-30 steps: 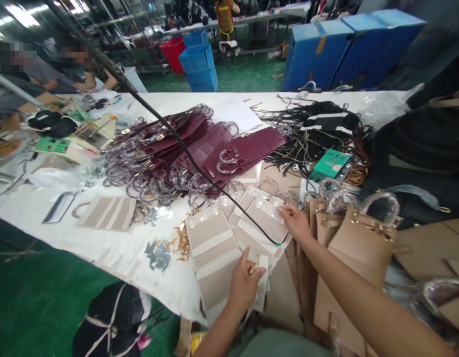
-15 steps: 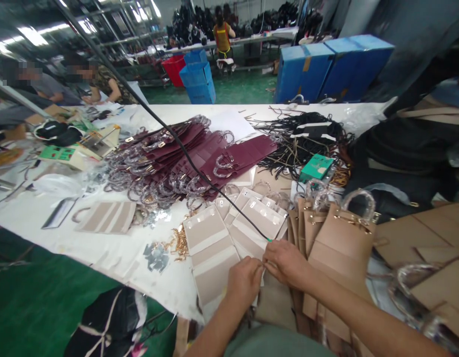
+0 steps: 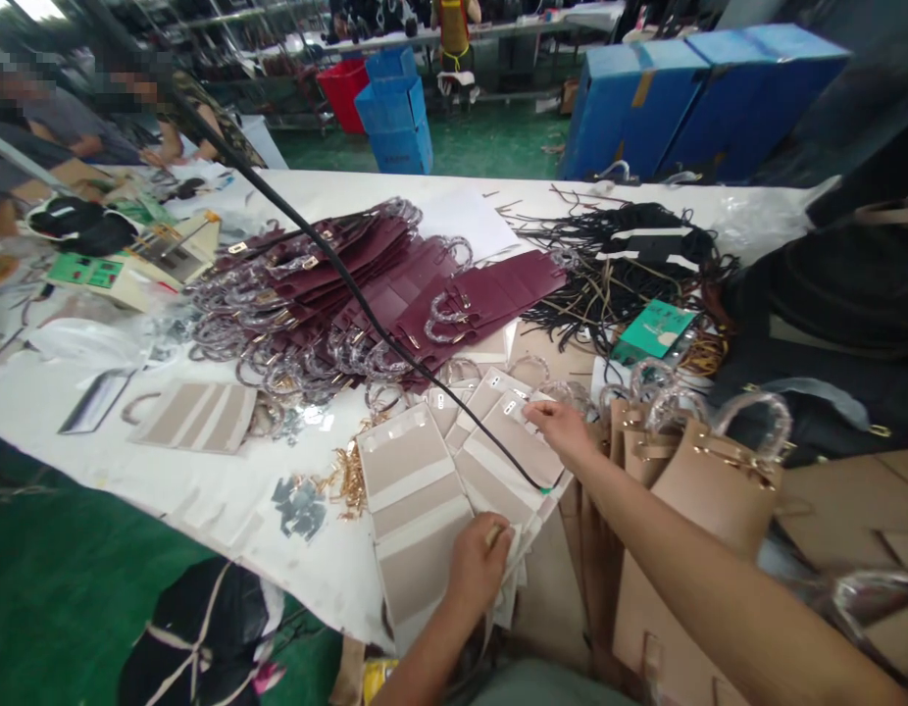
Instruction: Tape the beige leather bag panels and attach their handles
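Observation:
My left hand is closed at the lower edge of the pale beige bag panels; whatever its fingers hold is hidden. My right hand is pinched at the upper right corner of a beige bag panel that carries small metal fittings. I cannot make out what lies between its fingertips. Left of it lies another beige panel with whitish strips across it. A black cord with a green tip slants down and ends over the panels between my hands.
Maroon bag pieces with wrapped handles are heaped mid-table. Tan bags stand to my right. Gold fittings and grey metal plates lie at left. Black straps and a green box sit beyond. Co-workers are at the far left.
My right hand has moved up and away from my left hand to the panel's top corner. My left hand has dropped slightly. The view has tilted down.

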Available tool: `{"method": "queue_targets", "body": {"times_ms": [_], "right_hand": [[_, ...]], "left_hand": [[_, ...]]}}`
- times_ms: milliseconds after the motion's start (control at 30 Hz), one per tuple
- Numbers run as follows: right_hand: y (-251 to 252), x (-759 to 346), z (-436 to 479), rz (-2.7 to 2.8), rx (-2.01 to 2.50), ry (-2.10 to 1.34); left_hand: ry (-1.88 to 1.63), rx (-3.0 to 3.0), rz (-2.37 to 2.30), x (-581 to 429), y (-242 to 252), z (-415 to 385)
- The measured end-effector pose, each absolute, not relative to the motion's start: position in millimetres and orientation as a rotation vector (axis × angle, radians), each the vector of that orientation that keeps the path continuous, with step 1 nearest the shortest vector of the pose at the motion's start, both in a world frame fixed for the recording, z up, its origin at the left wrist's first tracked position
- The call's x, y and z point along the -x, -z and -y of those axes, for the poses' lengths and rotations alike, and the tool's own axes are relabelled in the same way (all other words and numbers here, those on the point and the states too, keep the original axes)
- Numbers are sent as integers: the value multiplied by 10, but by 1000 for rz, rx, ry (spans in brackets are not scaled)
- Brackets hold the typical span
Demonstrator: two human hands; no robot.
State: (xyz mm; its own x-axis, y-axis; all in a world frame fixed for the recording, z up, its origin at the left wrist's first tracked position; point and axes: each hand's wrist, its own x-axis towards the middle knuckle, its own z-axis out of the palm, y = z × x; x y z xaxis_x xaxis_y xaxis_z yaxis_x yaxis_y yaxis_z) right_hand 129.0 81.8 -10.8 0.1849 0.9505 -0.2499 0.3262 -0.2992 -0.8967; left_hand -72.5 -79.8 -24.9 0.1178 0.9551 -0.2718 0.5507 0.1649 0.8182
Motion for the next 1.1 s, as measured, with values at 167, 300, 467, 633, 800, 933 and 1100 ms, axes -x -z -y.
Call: {"method": "queue_targets", "body": {"times_ms": [167,300,467,633,800,933,1100], "right_hand": [[358,-993,-1122,1294,1924,-1004],[459,-936,-1175,1341,2093,-884],[408,-969,-1175,1477,2252,-663],[292,-1145,-1062,1844,2170,-381],[127,-1277,-730,1978,2128,-477],[130,-1376,-315,2020,2098,-623],[296,-1464,171,2017,2135,-889]], "left_hand": [[-631,-1336,-1548,815,457,717],[-581,-1336,-1562,808,471,691],[-553,-1311,-1570,798,458,656],[-633,-1221,-1501,820,402,698],[-719,-1189,-1506,865,222,781],[-787,-1148,-1455,881,25,867],[-820,-1109,-1414,849,-92,941]]}}
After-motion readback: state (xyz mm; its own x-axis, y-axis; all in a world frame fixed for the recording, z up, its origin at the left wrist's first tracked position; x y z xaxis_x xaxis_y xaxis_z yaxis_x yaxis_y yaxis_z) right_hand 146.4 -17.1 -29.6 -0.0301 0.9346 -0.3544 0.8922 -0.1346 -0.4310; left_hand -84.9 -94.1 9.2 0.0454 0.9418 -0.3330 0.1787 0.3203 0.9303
